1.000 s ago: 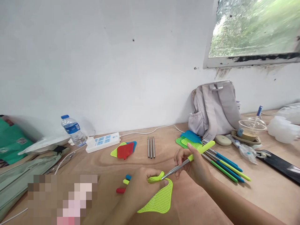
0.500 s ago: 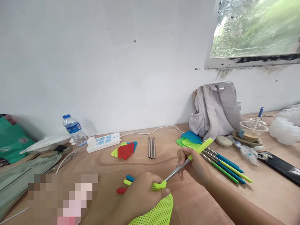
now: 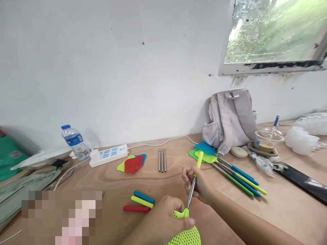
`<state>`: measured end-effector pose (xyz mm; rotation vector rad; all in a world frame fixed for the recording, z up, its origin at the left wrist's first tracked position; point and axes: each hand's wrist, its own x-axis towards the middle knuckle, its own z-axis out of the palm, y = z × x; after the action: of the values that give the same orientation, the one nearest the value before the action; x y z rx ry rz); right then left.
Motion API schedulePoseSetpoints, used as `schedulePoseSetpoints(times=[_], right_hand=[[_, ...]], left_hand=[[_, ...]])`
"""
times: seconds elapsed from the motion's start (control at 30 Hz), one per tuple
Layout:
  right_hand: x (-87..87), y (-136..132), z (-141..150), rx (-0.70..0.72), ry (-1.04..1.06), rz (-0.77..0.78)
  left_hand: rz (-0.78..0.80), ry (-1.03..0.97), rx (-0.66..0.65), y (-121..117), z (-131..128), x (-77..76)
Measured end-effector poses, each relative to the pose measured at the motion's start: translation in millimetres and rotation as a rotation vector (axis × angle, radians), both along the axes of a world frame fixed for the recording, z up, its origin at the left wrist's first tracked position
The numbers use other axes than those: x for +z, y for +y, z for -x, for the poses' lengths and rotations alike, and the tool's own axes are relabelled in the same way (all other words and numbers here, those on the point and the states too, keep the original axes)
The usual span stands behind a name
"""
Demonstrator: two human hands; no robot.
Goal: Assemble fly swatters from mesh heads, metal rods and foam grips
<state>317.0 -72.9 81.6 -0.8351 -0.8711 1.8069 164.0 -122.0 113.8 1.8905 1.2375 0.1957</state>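
My left hand (image 3: 163, 217) is closed on the neck of a yellow-green mesh swatter head (image 3: 186, 236) at the bottom edge of the view. My right hand (image 3: 196, 182) is closed around a metal rod (image 3: 191, 194) with a yellow-green handle (image 3: 199, 159); the rod's lower end meets the head's neck by my left thumb. Three loose handle sleeves, blue (image 3: 143, 197), yellow-green (image 3: 142, 201) and red (image 3: 135, 208), lie on the wooden table (image 3: 281, 204) just left of my hands.
Three bare metal rods (image 3: 161, 160) and a small stack of swatter heads (image 3: 133, 163) lie mid-table. Several assembled swatters (image 3: 235, 172) lie right, before a grey backpack (image 3: 230, 119). A power strip (image 3: 108, 154), a water bottle (image 3: 74, 142) and a phone (image 3: 301, 180) are around.
Both hands pulled toward me; the rod swung from slanting right to nearly upright, and the mesh head dropped to the bottom edge, uncovering the three coloured sleeves.
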Motion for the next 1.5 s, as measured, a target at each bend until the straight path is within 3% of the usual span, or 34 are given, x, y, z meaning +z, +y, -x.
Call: schedulePoseSetpoints(times=[0.2,0.33,0.57,0.7,0.87,0.97,1.07,1.13,1.23,1.33,1.5], right_hand=[[-2.0,2.7,-0.1,-0.096,0.004,-0.06],[0.9,2.0,1.5,-0.133,0.008,-0.083],[14.1,12.6,-8.5,-0.137,-0.029,-0.103],[35.7,16.1,-46.9,-0.301,-0.116,-0.328],[44.9,-9.1,-103.8,-0.263,-0.449,-0.58],[34.6,-25.8,-138.2,-0.379,-0.562,-0.631],[19.1,-35.1,-170.8,-0.69,-0.643,-0.582],[6.8,-37.5,-186.8,-0.843,-0.732,-0.507],[-15.7,-37.5,-199.6,-0.905,-0.969,-0.379],[-40.0,-34.8,-206.0,-0.925,-1.294,-0.346],[-59.5,-25.9,-207.9,-0.816,-1.665,-0.55]], left_hand=[[-0.054,-0.04,0.058,5.1,-9.1,-22.1],[-0.068,-0.078,0.059,5.3,-13.2,-26.6],[-0.033,-0.131,0.02,2.0,-10.0,-14.0],[-0.047,-0.084,-0.015,-0.7,-4.0,-2.3],[-0.137,0.004,-0.007,-0.2,8.4,18.4],[-0.266,-0.048,0.09,13.4,29.4,30.8],[-0.502,-0.139,0.365,37.4,64.7,38.6],[-0.592,-0.082,0.523,55.0,90.4,37.9],[-0.583,0.117,0.643,76.7,120.5,26.0],[-0.532,0.286,0.6,88.7,133.7,9.0],[-0.48,0.262,0.378,88.2,127.7,-0.8]])
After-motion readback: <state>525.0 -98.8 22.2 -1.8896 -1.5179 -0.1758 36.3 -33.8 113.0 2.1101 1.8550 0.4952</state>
